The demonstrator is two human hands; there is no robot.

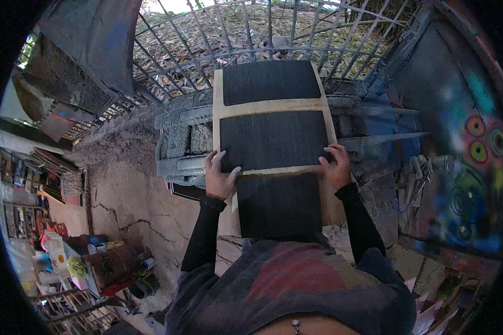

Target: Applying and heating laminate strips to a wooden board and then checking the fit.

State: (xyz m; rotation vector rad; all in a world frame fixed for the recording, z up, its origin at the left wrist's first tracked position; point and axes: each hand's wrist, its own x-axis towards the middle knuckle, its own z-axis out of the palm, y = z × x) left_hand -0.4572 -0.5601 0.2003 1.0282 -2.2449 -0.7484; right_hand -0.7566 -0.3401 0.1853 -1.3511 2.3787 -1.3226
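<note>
In front of me lies a long pale wooden board (274,106) with three black, fine-grained rectangles on it, split by pale strips. My left hand (220,177) is at its left edge, thumb and a finger resting by the lower left corner of the middle black rectangle (274,139). Across from it, my right hand (336,167) grips the right edge near that rectangle's lower right corner. The nearest black rectangle (279,204) reaches toward my body. Fingers under the board's edges are hidden.
A grey, paint-crusted support (184,139) sits under the board. Beyond stands a metal bar fence (246,33). Paint-sprayed sheeting (452,134) is on the right, with metal clutter (422,173) beside it. To the left are cracked floor (128,206), a rusty drum (114,265) and shelves (25,223).
</note>
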